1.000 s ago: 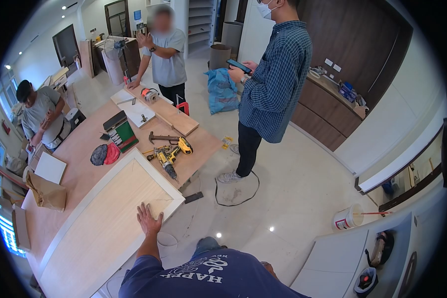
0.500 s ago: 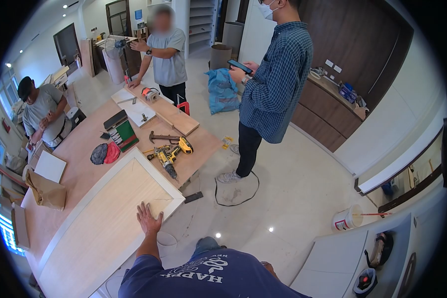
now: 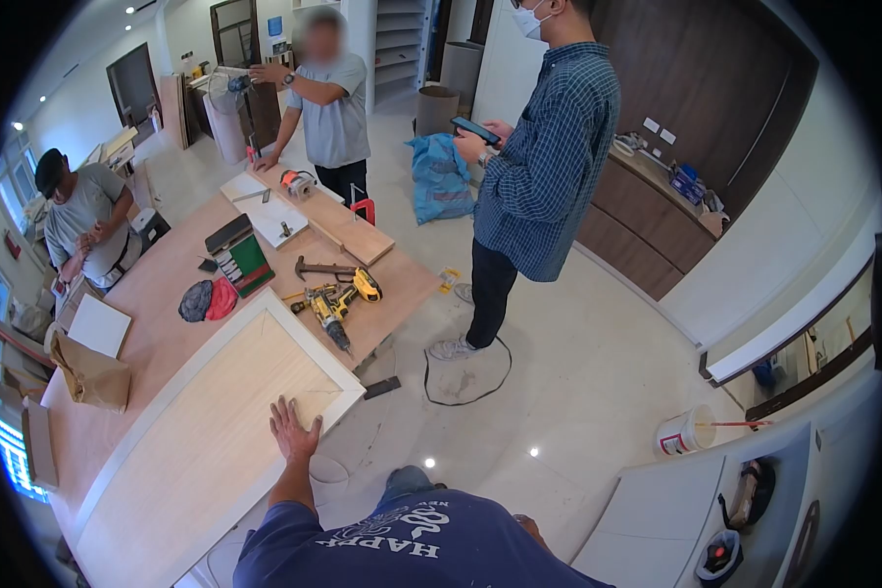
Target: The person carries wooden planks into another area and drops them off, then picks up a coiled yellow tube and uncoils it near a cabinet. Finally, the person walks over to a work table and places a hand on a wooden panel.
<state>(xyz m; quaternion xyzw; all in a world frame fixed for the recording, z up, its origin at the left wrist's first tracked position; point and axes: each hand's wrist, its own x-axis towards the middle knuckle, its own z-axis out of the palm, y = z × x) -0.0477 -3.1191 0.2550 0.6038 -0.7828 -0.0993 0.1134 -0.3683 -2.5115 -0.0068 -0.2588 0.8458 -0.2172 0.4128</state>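
My left hand (image 3: pixel 294 431) lies flat with fingers spread on a pale wooden panel (image 3: pixel 196 441) that has a white border. The panel rests on the worktable, near its corner closest to me. Of my right arm or hand only a small patch of skin shows past my navy shirt, so its fingers are hidden. Beyond the panel lie a yellow cordless drill (image 3: pixel 331 316), a hammer (image 3: pixel 325 269), a green and black box (image 3: pixel 240 257) and a crumpled grey and red cloth (image 3: pixel 206 302).
Across the worktable (image 3: pixel 167 284) stand two people in grey shirts; a masked person in a checked shirt (image 3: pixel 559 157) holds a phone to the right. A paper bag (image 3: pixel 93 372) sits on the table's left. On the floor are a blue sack (image 3: pixel 441 181) and a white bucket (image 3: pixel 684 431).
The far person in grey has raised a hand slightly near the dark tool on a stand. My left hand stays in place on the panel.
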